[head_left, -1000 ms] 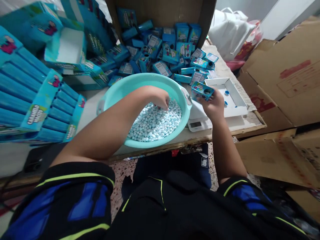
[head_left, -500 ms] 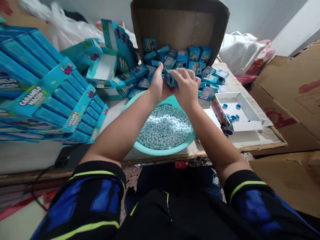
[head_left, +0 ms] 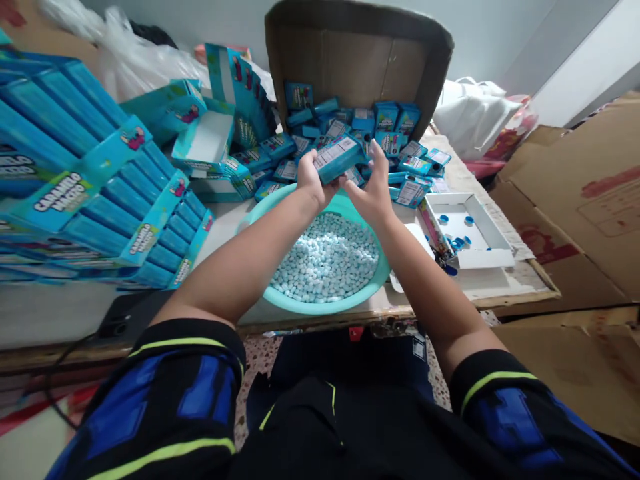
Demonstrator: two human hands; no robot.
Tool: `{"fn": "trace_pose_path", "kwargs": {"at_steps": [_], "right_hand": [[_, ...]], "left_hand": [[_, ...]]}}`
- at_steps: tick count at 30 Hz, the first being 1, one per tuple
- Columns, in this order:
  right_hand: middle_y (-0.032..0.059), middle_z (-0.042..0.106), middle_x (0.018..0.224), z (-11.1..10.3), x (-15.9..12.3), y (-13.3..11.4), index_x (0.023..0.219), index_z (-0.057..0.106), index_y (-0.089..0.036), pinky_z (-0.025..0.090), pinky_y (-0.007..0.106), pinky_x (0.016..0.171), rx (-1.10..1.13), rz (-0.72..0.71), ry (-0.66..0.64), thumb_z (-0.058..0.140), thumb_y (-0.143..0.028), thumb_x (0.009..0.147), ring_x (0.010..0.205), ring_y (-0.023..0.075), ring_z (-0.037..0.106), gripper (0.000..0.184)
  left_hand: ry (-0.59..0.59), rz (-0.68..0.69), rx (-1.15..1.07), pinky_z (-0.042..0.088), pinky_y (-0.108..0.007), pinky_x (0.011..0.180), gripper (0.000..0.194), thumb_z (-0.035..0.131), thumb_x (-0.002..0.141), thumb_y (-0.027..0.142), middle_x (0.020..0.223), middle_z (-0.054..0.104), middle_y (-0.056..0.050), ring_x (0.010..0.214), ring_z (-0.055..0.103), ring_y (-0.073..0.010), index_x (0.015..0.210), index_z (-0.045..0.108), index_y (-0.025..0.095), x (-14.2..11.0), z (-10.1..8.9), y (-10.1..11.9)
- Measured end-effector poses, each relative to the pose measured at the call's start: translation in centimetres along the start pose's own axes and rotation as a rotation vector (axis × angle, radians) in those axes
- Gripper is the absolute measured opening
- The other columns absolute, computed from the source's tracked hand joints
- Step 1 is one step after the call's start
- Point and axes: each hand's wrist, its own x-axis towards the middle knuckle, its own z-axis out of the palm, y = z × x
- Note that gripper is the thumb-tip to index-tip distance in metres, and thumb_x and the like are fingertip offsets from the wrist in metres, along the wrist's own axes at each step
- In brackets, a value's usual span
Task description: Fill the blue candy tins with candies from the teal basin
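Observation:
My left hand [head_left: 313, 181] is closed around a small blue candy box [head_left: 338, 159], tilted with its printed white panel facing up. Just right of it, my right hand [head_left: 374, 189] has its fingers apart; whether a fingertip touches the box's lower edge I cannot tell. Below both hands stands a turquoise basin [head_left: 327, 308] holding many pale blue and white candies [head_left: 325, 263]. Behind, a pile of similar small blue boxes [head_left: 387, 143] lies in and before an open cardboard carton [head_left: 350, 63].
On the left, blue display trays [head_left: 100, 193] are stacked, with an open display box [head_left: 205, 137] behind. At the right, a white tray [head_left: 483, 227] holds several blue caps. A dark phone-like device [head_left: 127, 317] lies near the table edge. Large cartons [head_left: 575, 200] stand far right.
My right hand has come off the candy box and opened beside it. The box has turned in my left hand, so its printed panel now shows.

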Motion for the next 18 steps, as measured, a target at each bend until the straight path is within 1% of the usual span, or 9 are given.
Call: {"fn": "trace_pose_path", "kwargs": {"at_steps": [2, 3, 5, 7, 9, 11, 15, 18], "right_hand": [[0.0146, 0.058, 0.150, 0.6, 0.2, 0.3, 0.169, 0.028, -0.033, 0.048, 0.059, 0.122, 0.223, 0.127, -0.032, 0.060, -0.071, 0.095, 0.146, 0.0328, 0.055, 0.089], [0.0134, 0.064, 0.143, 0.8, 0.3, 0.3, 0.167, 0.030, -0.033, 0.051, 0.057, 0.119, 0.344, 0.177, -0.041, 0.059, -0.078, 0.093, 0.139, 0.0310, 0.061, 0.092], [0.0116, 0.069, 0.136, 1.3, 0.4, 0.0, 0.163, 0.033, -0.032, 0.053, 0.054, 0.117, 0.554, 0.215, -0.023, 0.061, -0.088, 0.085, 0.132, 0.0301, 0.065, 0.100], [0.0120, 0.070, 0.136, 1.5, 0.6, -0.5, 0.160, 0.036, -0.028, 0.053, 0.054, 0.118, 0.678, 0.206, 0.018, 0.066, -0.093, 0.077, 0.136, 0.0313, 0.063, 0.110], [0.0139, 0.069, 0.139, 1.6, 0.7, -1.0, 0.159, 0.036, -0.024, 0.053, 0.052, 0.119, 0.722, 0.215, 0.039, 0.069, -0.095, 0.071, 0.139, 0.0321, 0.062, 0.117], [0.0149, 0.069, 0.140, 1.5, 0.8, -1.3, 0.159, 0.036, -0.023, 0.054, 0.050, 0.119, 0.724, 0.235, 0.035, 0.070, -0.095, 0.069, 0.140, 0.0321, 0.062, 0.121], [0.0137, 0.070, 0.138, 1.2, 0.8, -1.3, 0.159, 0.036, -0.024, 0.053, 0.051, 0.120, 0.700, 0.249, 0.046, 0.073, -0.094, 0.068, 0.139, 0.0327, 0.063, 0.121], [0.0134, 0.070, 0.140, 0.9, 0.8, -1.2, 0.161, 0.032, -0.025, 0.052, 0.053, 0.122, 0.706, 0.227, 0.077, 0.076, -0.089, 0.071, 0.137, 0.0325, 0.065, 0.119]], "left_hand": [[-0.010, 0.024, -0.028, 0.066, -0.036, 0.083, 0.046, 0.047, 0.107, 0.045, 0.105, 0.078, -0.012, 0.102, 0.077, -0.0290, 0.139, 0.066, 0.018, -0.2, -0.1, 0.0], [-0.023, 0.028, -0.038, 0.066, -0.037, 0.082, 0.045, 0.046, 0.108, 0.045, 0.105, 0.078, -0.012, 0.102, 0.077, -0.0291, 0.140, 0.066, 0.019, -0.4, 0.0, -0.1], [-0.065, 0.022, -0.040, 0.067, -0.039, 0.081, 0.046, 0.043, 0.110, 0.043, 0.104, 0.078, -0.012, 0.103, 0.077, -0.0296, 0.141, 0.066, 0.018, -0.8, 0.2, -0.3], [-0.111, 0.009, -0.028, 0.068, -0.041, 0.082, 0.049, 0.040, 0.111, 0.043, 0.103, 0.079, -0.013, 0.102, 0.077, -0.0294, 0.143, 0.066, 0.016, -1.2, 0.4, -0.5], [-0.133, 0.004, -0.023, 0.069, -0.040, 0.084, 0.052, 0.040, 0.112, 0.044, 0.101, 0.079, -0.013, 0.101, 0.077, -0.0285, 0.145, 0.065, 0.013, -1.5, 0.6, -0.5], [-0.128, 0.005, -0.036, 0.069, -0.039, 0.085, 0.054, 0.040, 0.112, 0.046, 0.099, 0.079, -0.013, 0.100, 0.078, -0.0285, 0.147, 0.063, 0.012, -1.7, 0.7, -0.6], [-0.119, -0.029, -0.048, 0.070, -0.039, 0.079, 0.059, 0.036, 0.112, 0.051, 0.097, 0.080, -0.012, 0.097, 0.079, -0.0295, 0.149, 0.062, 0.014, -2.0, 0.9, -0.6], [-0.113, -0.076, -0.016, 0.069, -0.035, 0.077, 0.060, 0.035, 0.112, 0.054, 0.095, 0.081, -0.011, 0.092, 0.080, -0.0279, 0.150, 0.062, 0.015, -2.2, 1.1, -0.8]]}}
